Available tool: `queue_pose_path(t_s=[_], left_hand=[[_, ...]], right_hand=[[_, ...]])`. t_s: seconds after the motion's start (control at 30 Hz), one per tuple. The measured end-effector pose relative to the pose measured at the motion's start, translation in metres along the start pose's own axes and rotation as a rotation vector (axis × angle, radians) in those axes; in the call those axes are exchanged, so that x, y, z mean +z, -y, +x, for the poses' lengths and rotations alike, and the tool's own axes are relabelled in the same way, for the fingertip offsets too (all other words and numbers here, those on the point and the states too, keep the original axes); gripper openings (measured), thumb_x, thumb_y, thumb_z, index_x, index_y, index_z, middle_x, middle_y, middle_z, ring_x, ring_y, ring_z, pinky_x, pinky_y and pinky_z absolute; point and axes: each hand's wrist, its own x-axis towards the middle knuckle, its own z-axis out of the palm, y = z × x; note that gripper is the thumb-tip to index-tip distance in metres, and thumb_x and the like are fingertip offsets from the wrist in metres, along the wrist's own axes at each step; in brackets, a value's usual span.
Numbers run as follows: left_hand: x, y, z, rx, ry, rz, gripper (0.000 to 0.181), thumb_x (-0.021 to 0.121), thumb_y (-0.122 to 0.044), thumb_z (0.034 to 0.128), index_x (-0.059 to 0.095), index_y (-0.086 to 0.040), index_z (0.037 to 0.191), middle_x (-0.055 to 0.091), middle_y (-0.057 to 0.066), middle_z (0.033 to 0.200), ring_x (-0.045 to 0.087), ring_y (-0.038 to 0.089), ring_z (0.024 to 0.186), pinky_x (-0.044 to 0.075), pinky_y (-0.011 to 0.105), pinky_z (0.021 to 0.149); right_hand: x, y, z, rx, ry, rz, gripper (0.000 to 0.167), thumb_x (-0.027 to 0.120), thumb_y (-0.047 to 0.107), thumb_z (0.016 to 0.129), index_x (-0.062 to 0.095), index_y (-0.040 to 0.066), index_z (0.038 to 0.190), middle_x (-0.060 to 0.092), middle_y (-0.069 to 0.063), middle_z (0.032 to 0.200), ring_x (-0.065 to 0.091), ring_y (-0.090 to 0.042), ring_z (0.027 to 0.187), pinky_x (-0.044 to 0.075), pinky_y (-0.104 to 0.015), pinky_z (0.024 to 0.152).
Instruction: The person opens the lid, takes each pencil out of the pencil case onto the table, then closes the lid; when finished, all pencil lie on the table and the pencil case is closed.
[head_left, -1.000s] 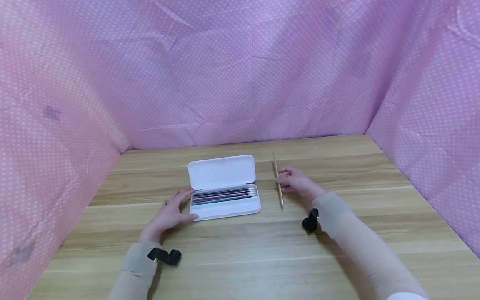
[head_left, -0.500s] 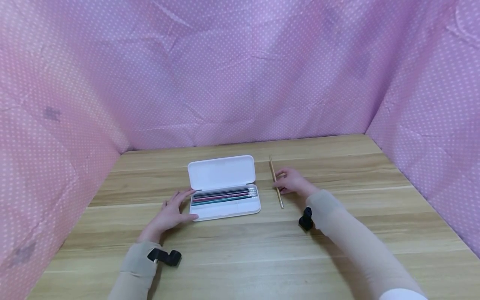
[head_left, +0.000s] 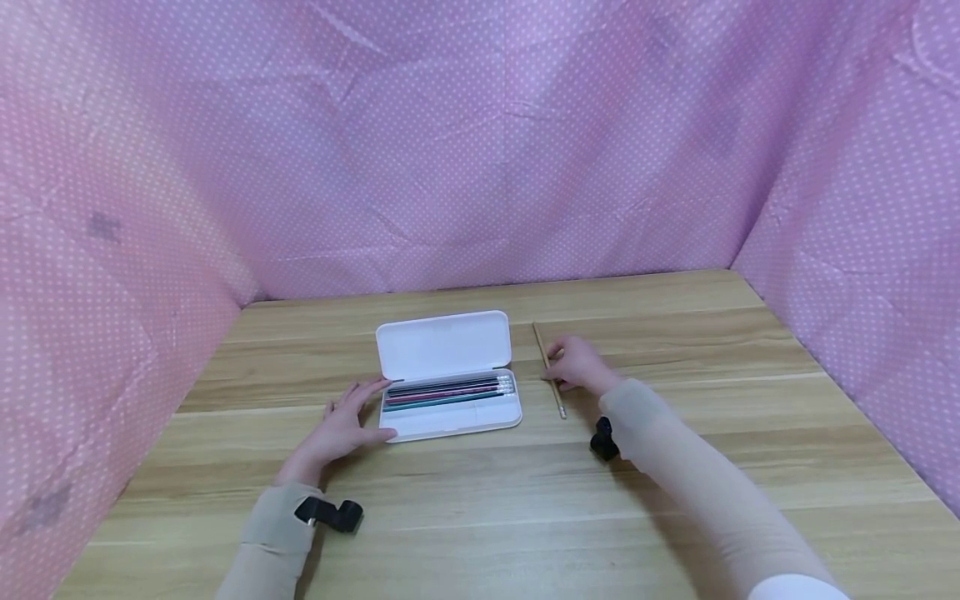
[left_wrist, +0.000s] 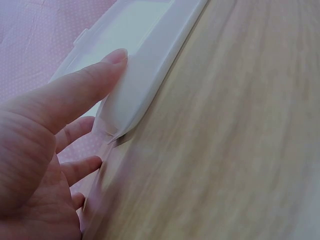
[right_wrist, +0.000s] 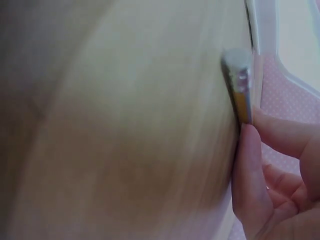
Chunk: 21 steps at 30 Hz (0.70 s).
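Observation:
A white pencil case (head_left: 450,418) lies on the table with its lid (head_left: 444,343) swung back. Several dark, red and green pencils (head_left: 446,393) lie side by side in it. At the case's left end my left hand (head_left: 336,432) has its fingers spread, the thumb touching the front corner and the index finger near the hinge. To the right of the case, my right hand (head_left: 581,365) pinches a yellow-brown pencil (head_left: 541,343) between thumb and fingers. Its pale eraser end (right_wrist: 239,62) points toward me. Whether this pencil touches the table, I cannot tell.
The wooden table (head_left: 480,517) extends on every side of the case. Pink dotted cloth (head_left: 495,150) hangs behind the table and along both sides. Each wrist carries a small black camera, the left one (head_left: 330,512) close above the tabletop.
My right hand has shifted slightly left with the pencil, whose far end has swung left and come a little nearer me. The left hand and the case have not moved.

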Motion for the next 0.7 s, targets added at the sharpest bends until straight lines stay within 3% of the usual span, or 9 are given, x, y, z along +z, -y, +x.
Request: queue_pose_path(t_s=[0.53,0.7], left_hand=[[-0.0025,0.0000,0.0018,-0.018,0.011,0.003,0.085,0.078,-0.040,0.0747,0.035,-0.020,0.145,0.023,0.018,0.155,-0.003,0.045,0.143,-0.012,0.071,0.103],[-0.0027,0.0005,0.0026,-0.017,0.011,0.004,0.085,0.078,-0.041,0.0745,0.035,-0.020,0.145,0.023,0.017,0.155,-0.003,0.045,0.143,-0.012,0.070,0.104]], right_hand=[[0.0009,0.0023,0.0002,0.023,0.004,0.057,0.037,0.073,0.003,0.080,0.054,-0.005,0.111,0.061,-0.019,0.102,0.062,-0.017,0.071,0.057,-0.026,0.060],[0.0005,0.0013,-0.0005,0.011,-0.001,0.058,0.035,0.073,0.003,0.080,0.054,-0.005,0.108,0.061,-0.017,0.098,0.061,-0.016,0.069,0.057,-0.027,0.059]])
